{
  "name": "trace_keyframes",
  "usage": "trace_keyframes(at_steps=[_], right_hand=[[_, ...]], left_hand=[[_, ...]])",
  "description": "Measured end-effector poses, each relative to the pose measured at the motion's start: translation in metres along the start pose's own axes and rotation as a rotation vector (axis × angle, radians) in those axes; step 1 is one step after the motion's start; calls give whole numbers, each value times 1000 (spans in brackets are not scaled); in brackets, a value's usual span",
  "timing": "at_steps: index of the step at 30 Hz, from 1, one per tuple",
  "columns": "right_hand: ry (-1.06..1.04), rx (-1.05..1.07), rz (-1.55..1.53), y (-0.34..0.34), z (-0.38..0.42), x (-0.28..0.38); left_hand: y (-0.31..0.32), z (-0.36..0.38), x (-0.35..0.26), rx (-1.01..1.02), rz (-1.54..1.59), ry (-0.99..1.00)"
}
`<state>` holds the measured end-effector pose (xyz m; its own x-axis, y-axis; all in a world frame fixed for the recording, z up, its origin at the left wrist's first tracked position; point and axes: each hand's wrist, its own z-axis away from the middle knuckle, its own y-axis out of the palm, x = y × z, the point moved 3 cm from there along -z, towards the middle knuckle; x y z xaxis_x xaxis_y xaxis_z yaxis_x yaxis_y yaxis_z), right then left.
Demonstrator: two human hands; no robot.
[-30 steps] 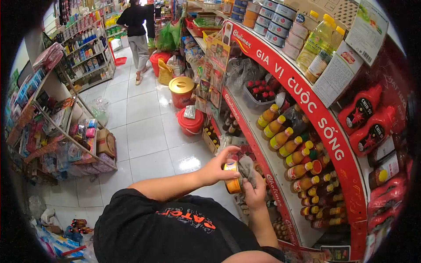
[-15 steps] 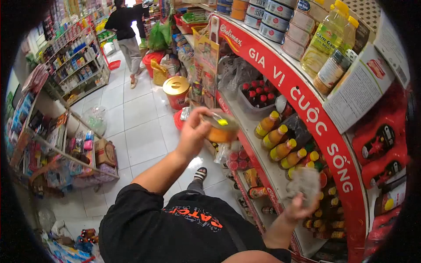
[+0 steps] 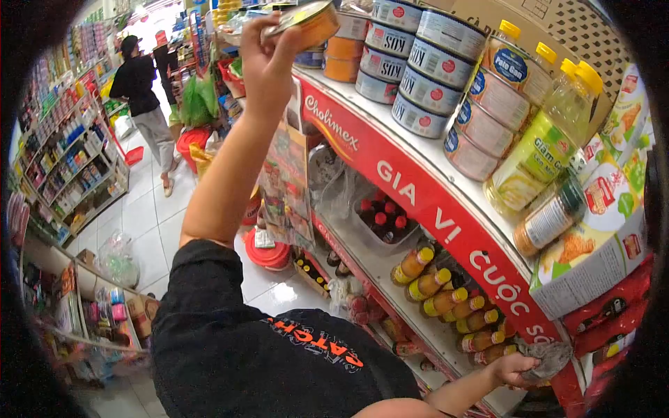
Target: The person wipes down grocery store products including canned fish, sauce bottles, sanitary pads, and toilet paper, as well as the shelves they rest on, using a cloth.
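Note:
My left hand (image 3: 263, 57) is raised high and grips an orange tin can (image 3: 306, 22) with a shiny lid, tilted, next to the stacked cans (image 3: 411, 63) on the top shelf. My right hand (image 3: 519, 369) hangs low at the right and clutches a grey cloth (image 3: 554, 357) in front of the red shelf edge (image 3: 418, 202) printed "GIA VI CUOC SONG". Below that edge stand rows of yellow-capped sauce bottles (image 3: 446, 303).
Oil bottles (image 3: 543, 150) and a jar (image 3: 554, 216) stand right of the cans. Red-capped bottles (image 3: 382, 217) sit in a clear tub. A person in black (image 3: 143, 97) stands far down the white-tiled aisle, with shelving (image 3: 66, 167) at left and red buckets (image 3: 265, 254) on the floor.
My left hand has lifted the can from chest height up to the top shelf. My right hand has come off the can and dropped low with the cloth.

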<state>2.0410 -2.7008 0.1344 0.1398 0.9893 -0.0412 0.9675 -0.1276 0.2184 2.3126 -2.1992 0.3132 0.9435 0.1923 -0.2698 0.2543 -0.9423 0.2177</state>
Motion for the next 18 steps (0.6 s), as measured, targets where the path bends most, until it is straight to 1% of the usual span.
trace_keyframes(at_steps=[1, 2, 3, 5, 6, 7, 9, 10, 11, 13, 14, 15, 16, 18], right_hand=[[-71, -23, 13, 5, -10, 16], [-141, -45, 27, 11, -22, 31], [-142, -42, 5, 12, -22, 33], [-145, -36, -37, 15, -22, 35], [-107, -19, -39, 11, -9, 17], [-70, -3, -44, 4, 3, -2], [-25, 1, 32, -2, 7, -9], [8, -32, -54, 0, 9, -9], [42, -64, -141, 0, 10, -9], [-16, -38, -136, -3, 21, -21], [-21, 15, -129, -9, 31, -38], [-26, 67, -122, -16, 43, -56], [-8, 158, -109, -29, 60, -89], [4, 153, -161, -28, 61, -94]], left_hand=[[5, -14, 16, 53, 65, -25], [9, -31, 36, 81, 7, -14], [16, -43, 43, 110, -52, -4], [27, -57, 44, 56, -367, 88], [35, -64, 37, 25, -526, 134], [41, -66, 35, 58, -520, 43], [48, -66, 34, 115, -508, -138], [49, -65, 36, 66, -675, 82], [50, -64, 46, 50, -742, 174], [53, -62, 68, 13, -875, 363], [54, -64, 73, 2, -769, 310], [54, -66, 77, 29, -759, 303], [54, -69, 81, 56, -750, 296], [54, -71, 80, 89, -691, 248]])
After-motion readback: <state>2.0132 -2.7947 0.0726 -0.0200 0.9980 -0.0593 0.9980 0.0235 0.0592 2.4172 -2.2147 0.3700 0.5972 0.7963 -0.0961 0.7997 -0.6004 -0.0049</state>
